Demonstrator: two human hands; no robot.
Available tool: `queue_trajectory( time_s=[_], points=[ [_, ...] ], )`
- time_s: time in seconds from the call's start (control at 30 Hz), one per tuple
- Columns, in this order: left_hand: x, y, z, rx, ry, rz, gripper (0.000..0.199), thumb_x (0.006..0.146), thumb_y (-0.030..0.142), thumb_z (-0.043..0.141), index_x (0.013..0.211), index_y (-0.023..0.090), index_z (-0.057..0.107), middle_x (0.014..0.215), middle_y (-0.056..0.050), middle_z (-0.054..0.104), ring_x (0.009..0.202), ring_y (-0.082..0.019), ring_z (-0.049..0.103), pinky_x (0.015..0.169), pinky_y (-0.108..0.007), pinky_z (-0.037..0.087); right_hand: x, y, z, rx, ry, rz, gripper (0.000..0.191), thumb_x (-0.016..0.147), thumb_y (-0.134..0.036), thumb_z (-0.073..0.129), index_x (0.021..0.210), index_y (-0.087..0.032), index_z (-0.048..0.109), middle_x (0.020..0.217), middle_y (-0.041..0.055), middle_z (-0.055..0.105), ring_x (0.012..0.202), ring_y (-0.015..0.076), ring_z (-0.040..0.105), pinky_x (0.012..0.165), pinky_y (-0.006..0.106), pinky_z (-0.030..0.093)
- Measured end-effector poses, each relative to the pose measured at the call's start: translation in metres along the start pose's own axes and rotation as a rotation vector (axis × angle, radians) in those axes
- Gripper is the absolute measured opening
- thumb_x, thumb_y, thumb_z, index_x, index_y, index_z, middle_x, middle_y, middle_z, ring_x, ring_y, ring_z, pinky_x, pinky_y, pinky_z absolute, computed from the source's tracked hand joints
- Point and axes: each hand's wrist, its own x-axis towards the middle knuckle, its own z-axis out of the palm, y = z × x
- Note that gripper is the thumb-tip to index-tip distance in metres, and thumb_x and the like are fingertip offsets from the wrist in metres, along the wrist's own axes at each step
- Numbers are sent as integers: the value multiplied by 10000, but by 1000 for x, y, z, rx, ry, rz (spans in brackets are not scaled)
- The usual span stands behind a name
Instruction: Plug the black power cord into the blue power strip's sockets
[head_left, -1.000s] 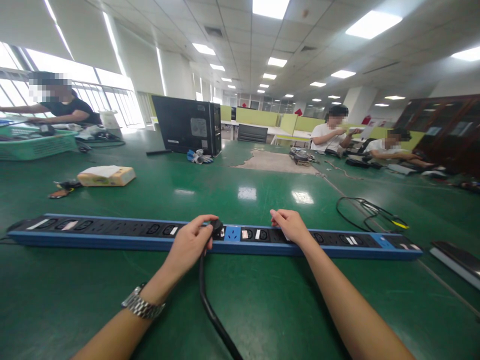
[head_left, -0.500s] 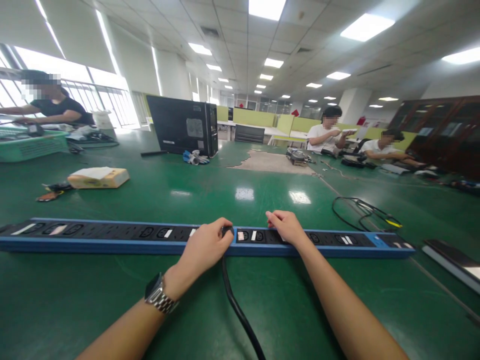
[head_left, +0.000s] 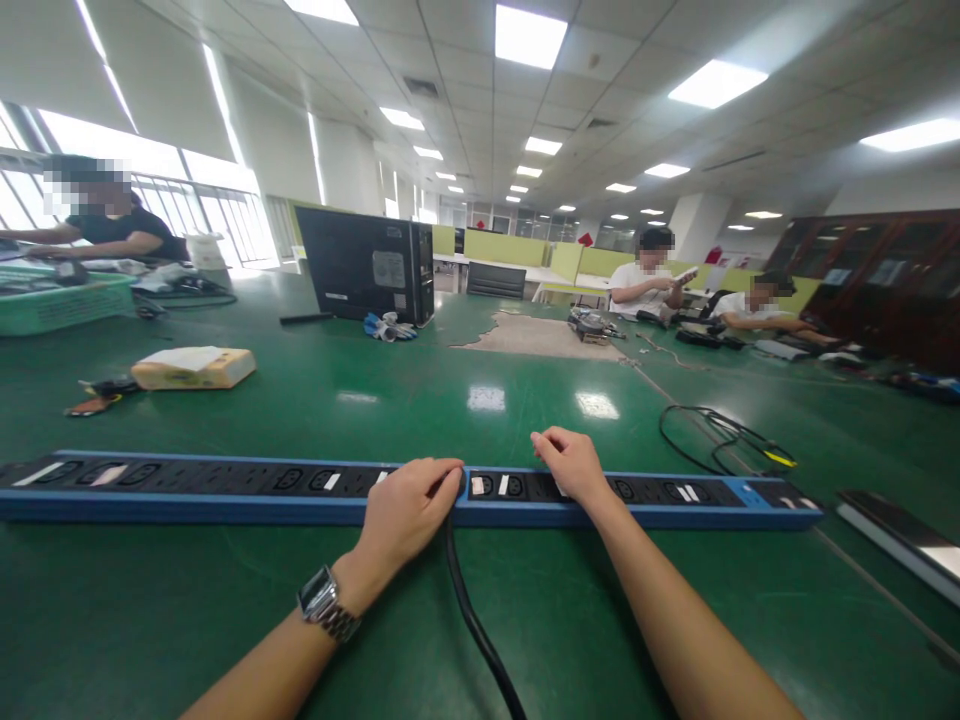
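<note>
A long blue-and-black power strip [head_left: 255, 478] with rows of sockets lies across the table in front of me. Over its middle is my left hand [head_left: 411, 505], closed, with thumb and fingers together at the upper end of a thick black power cable [head_left: 472, 615]. The cable's end is hidden under that hand. A metal-band watch [head_left: 328, 603] is on my left wrist. Farther right, my right hand [head_left: 571, 465] is held over the strip with its fingers curled in and the thumb against them. Nothing shows in it.
On the green table [head_left: 300, 620] are a tissue pack [head_left: 193, 370], a black computer case [head_left: 364, 265], gloves [head_left: 390, 327], a coiled cable [head_left: 712, 430] and a dark flat device [head_left: 900, 535]. A green basket [head_left: 67, 300] stands at left. Several people sit around the table.
The whole view has shifted slightly, so things sit lower. My left fingers have come down over the black piece that showed between them. My right hand keeps its curled pose.
</note>
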Motion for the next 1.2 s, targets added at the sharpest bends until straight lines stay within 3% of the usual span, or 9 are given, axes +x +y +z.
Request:
queue_trajectory(
  time_s=[0.1, 0.2, 0.37, 0.87, 1.2],
  points=[
    [-1, -10, 4, -38, 48, 53, 348, 925, 409, 417, 997, 231, 708, 954, -42, 731, 881, -205, 635, 792, -330, 456, -5, -24, 7, 39, 8, -24, 408, 879, -500, 461, 682, -200, 655, 606, 5, 617, 589, 129, 537, 593, 238, 365],
    [-1, -18, 9, -66, 99, 52, 332, 935, 374, 401, 991, 205, 681, 951, -54, 718, 880, -204, 631, 806, -341, 455, -16, -58, 25, 138, -114, -50, 409, 890, -527, 443, 787, -211, 681, 643, -4, 633, 605, 123, 552, 578, 230, 358],
    [-2, -22, 12, -72, 140, 14, 284, 905, 287, 397, 1026, 187, 635, 900, -60, 704, 845, -209, 641, 782, -338, 470, -38, -94, 47, 16, -210, 8, 405, 795, -609, 564, 982, -271, 684, 673, -15, 663, 642, 147, 588, 555, 239, 307],
    [-5, -22, 15, -9, 159, 57, 282, 875, 250, 400, 1023, 191, 632, 921, -72, 697, 850, -219, 633, 785, -355, 471, -45, -100, 50, 257, -303, 50, 331, 798, -386, 623, 1097, -246, 650, 669, -28, 656, 621, 132, 597, 583, 231, 405],
    [-5, -24, 16, -2, 157, 62, 287, 870, 244, 403, 1040, 194, 629, 929, -73, 695, 844, -215, 633, 779, -350, 476, -45, -97, 53, 299, -305, 49, 343, 796, -383, 638, 1119, -271, 655, 680, -27, 667, 620, 135, 612, 580, 228, 439]
  ],
)
